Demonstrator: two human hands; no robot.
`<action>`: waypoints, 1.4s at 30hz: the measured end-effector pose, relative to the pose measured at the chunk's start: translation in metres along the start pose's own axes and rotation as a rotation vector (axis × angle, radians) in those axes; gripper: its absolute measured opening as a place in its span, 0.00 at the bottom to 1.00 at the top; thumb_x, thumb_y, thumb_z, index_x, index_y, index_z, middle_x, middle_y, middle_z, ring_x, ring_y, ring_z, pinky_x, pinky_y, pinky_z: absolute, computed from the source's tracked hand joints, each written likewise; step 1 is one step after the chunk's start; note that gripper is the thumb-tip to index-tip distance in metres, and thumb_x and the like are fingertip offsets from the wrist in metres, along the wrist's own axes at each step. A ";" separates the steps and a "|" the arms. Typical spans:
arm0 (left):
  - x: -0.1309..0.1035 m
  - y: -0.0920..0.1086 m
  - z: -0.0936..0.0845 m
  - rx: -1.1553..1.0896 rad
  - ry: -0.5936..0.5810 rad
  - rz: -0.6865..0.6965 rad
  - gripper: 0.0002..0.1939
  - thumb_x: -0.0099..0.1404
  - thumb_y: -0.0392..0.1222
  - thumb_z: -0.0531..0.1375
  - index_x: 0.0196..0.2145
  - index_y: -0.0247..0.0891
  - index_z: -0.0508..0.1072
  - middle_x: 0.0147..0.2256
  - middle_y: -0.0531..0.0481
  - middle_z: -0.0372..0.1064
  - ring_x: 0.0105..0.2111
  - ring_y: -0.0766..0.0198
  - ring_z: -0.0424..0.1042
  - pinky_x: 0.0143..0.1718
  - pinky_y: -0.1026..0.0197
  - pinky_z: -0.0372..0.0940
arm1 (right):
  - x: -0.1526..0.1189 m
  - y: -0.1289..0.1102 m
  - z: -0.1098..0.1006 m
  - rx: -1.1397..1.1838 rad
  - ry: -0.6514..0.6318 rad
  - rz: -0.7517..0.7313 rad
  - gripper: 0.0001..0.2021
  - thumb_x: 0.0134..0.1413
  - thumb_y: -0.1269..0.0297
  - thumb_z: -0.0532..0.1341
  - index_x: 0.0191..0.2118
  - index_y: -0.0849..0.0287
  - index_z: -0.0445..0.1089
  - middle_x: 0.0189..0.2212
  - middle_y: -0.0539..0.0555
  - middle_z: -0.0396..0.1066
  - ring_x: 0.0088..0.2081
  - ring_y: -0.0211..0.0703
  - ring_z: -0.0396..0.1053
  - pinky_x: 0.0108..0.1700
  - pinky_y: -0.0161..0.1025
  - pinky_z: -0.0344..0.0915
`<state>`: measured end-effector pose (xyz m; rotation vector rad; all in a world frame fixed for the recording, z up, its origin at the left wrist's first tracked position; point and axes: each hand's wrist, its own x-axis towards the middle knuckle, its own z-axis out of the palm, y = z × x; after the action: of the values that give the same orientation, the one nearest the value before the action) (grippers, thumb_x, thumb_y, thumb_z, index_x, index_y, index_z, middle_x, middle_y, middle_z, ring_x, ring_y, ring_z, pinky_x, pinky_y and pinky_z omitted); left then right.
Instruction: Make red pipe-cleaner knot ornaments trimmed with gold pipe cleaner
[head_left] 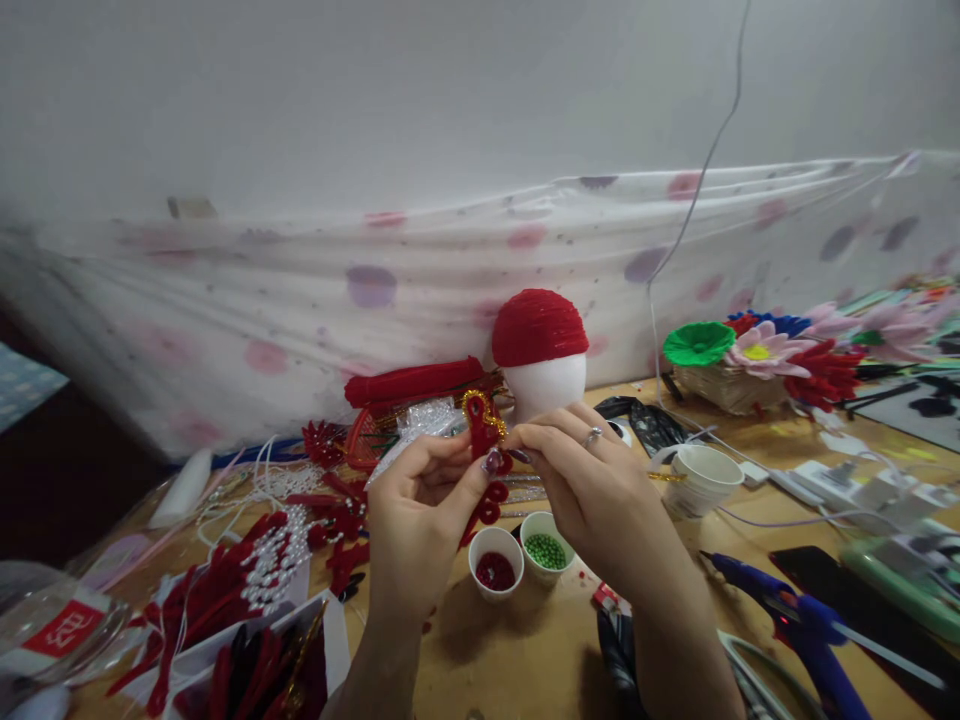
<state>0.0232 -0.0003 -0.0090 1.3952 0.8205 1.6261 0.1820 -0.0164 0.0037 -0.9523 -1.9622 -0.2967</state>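
Note:
A red chenille ornament [477, 430] with curled loops and a gold trim along its upper edge is held up between my two hands. My left hand [420, 510] is closed, pinching it from the left between thumb and fingers. My right hand [589, 470], wearing a ring, has its fingertips pressed together at the gold trim's lower end on the right side. Just below the ornament stand a white cup of dark red beads [496, 572] and a white cup of green beads [546, 550]. Behind it is a white foam head [551, 380] wearing a red cap [540, 328].
On the right lie a blue glue gun [787, 610], a white paper cup [701, 478], power strips [840, 485] and a basket of chenille flowers [742, 385]. At left are a box of red pieces [262, 660], pearl strings [276, 560] and a clear bottle [64, 625].

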 end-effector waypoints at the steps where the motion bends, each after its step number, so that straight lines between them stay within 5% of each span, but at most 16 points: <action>1: 0.000 -0.001 0.000 0.003 0.011 -0.003 0.05 0.56 0.35 0.70 0.32 0.39 0.79 0.30 0.52 0.82 0.29 0.66 0.80 0.31 0.70 0.75 | 0.000 0.000 0.000 -0.001 0.004 0.001 0.11 0.63 0.81 0.53 0.42 0.64 0.70 0.36 0.56 0.72 0.38 0.44 0.62 0.39 0.39 0.61; 10: -0.002 -0.001 0.002 -0.001 0.102 0.003 0.05 0.54 0.33 0.69 0.31 0.39 0.80 0.30 0.52 0.82 0.28 0.66 0.80 0.30 0.70 0.74 | 0.001 -0.002 0.001 0.053 0.018 -0.011 0.11 0.64 0.80 0.53 0.42 0.63 0.71 0.36 0.55 0.72 0.39 0.42 0.64 0.41 0.38 0.62; 14: -0.003 0.001 0.002 -0.008 0.126 0.003 0.06 0.53 0.33 0.69 0.31 0.39 0.81 0.29 0.53 0.82 0.28 0.66 0.80 0.30 0.70 0.74 | -0.001 -0.004 0.000 0.200 0.034 0.113 0.07 0.63 0.75 0.57 0.43 0.59 0.70 0.36 0.51 0.73 0.39 0.38 0.68 0.41 0.35 0.65; 20: -0.006 0.007 0.002 0.038 0.060 -0.062 0.04 0.55 0.35 0.68 0.31 0.39 0.81 0.27 0.52 0.81 0.21 0.66 0.78 0.22 0.69 0.73 | -0.002 -0.004 -0.001 0.316 -0.006 0.329 0.06 0.64 0.67 0.58 0.43 0.57 0.71 0.32 0.48 0.72 0.32 0.35 0.68 0.33 0.33 0.64; 28: -0.004 0.008 -0.002 -0.005 -0.058 -0.123 0.05 0.56 0.35 0.68 0.33 0.39 0.81 0.26 0.53 0.80 0.22 0.67 0.78 0.22 0.71 0.72 | 0.001 -0.004 0.000 0.420 -0.058 0.350 0.07 0.64 0.69 0.56 0.38 0.58 0.71 0.30 0.48 0.70 0.31 0.35 0.66 0.32 0.33 0.63; 37: -0.003 0.008 -0.006 -0.348 -0.161 -0.308 0.05 0.52 0.32 0.71 0.28 0.38 0.81 0.22 0.54 0.78 0.19 0.72 0.74 0.22 0.73 0.70 | -0.001 -0.001 -0.005 0.766 -0.115 0.332 0.07 0.66 0.63 0.57 0.38 0.57 0.71 0.31 0.50 0.70 0.32 0.37 0.67 0.34 0.36 0.65; 42: -0.004 0.009 -0.004 -0.369 -0.127 -0.314 0.06 0.51 0.32 0.71 0.27 0.38 0.80 0.21 0.54 0.76 0.21 0.69 0.76 0.24 0.72 0.72 | 0.001 0.000 -0.004 0.816 -0.103 0.366 0.08 0.65 0.61 0.58 0.36 0.58 0.72 0.29 0.50 0.68 0.30 0.36 0.65 0.29 0.34 0.62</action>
<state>0.0180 -0.0083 -0.0034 1.0396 0.5935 1.3491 0.1846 -0.0182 0.0068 -0.7489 -1.7035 0.7237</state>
